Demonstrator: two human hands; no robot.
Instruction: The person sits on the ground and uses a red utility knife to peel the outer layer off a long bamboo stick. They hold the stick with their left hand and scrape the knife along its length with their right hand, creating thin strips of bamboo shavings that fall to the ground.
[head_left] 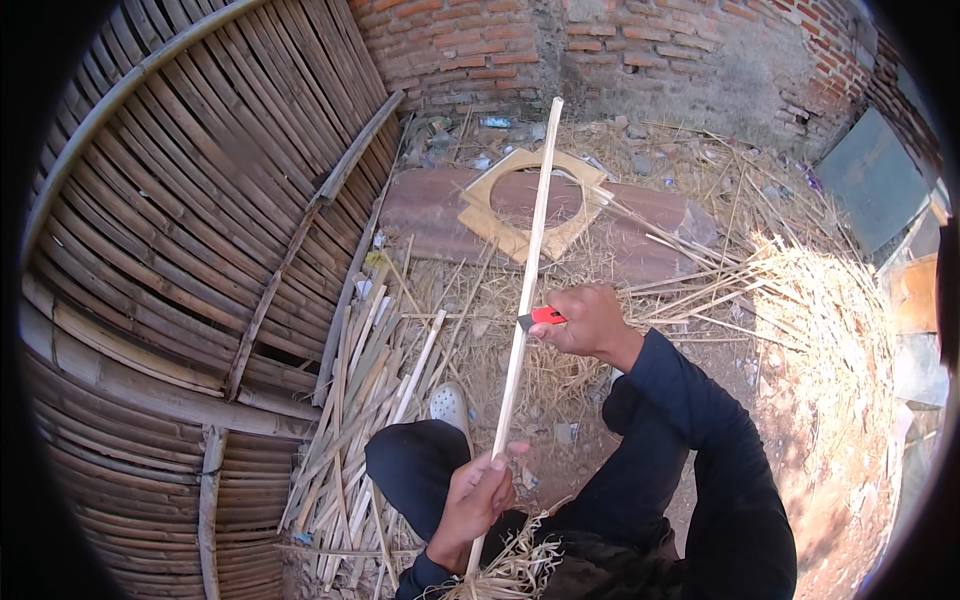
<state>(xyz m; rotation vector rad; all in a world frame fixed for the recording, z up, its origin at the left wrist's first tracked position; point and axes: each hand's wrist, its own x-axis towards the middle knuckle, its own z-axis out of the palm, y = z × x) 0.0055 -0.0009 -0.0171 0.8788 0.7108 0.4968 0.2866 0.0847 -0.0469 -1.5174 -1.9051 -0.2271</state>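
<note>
A long, pale bamboo strip [537,225] runs from my lap up and away from me, leaning slightly right at its far end. My left hand [478,500] is closed around its lower part, close to my knee. Farther up, my right hand [590,322] grips a red and black utility knife [543,318] whose front end meets the strip. The blade itself is too small to make out. Thin curled shavings [510,565] lie in my lap around the strip's near end.
Split bamboo strips [345,430] are piled at the left, beside a slatted bamboo wall [220,170]. Ahead lies a board with a round hole [480,220] on a reddish-brown sheet [420,215]. More thin strips and shavings [810,300] heap at the right. A brick wall [690,50] stands behind.
</note>
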